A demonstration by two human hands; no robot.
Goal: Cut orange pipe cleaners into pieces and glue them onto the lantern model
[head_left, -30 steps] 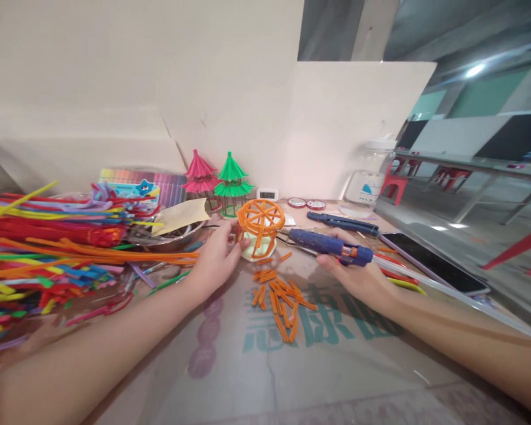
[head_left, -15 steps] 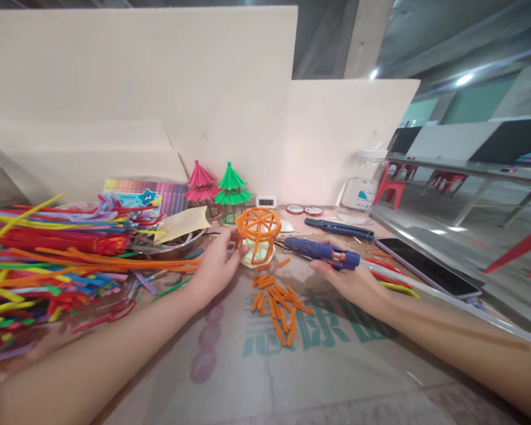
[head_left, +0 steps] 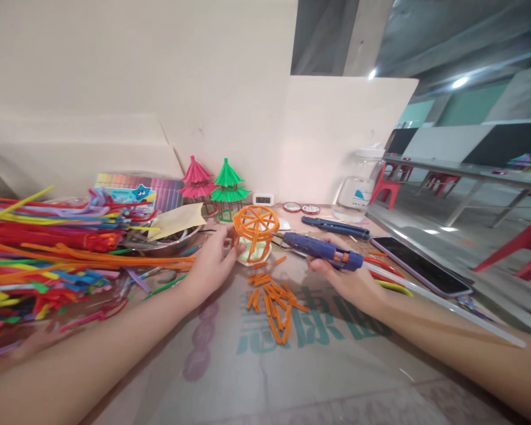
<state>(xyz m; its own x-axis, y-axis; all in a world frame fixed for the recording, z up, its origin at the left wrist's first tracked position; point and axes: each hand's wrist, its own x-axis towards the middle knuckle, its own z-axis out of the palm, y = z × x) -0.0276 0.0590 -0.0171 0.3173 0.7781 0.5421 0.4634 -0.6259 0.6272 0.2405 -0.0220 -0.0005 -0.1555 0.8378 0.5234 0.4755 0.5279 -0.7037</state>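
Note:
An orange frame made of short stems, with a spoked round top, stands upright at the middle of the table over a pale green piece. My left hand grips its left side with thumb and fingers. In my right hand is a blue glue gun, a long clear glue stick trailing from its back. The gun's tip is at the frame's right side; whether they touch is too small to tell. Several cut orange pieces lie in front of the frame.
Colourful stems are heaped at the left beside a metal bowl and markers. Pink and green small pavilions stand behind. A bottle, blue pliers-like tool and phone are at the right.
The camera view has shifted slightly. The glue gun's tip has come closer to the orange frame's right side. Both hands keep their holds.

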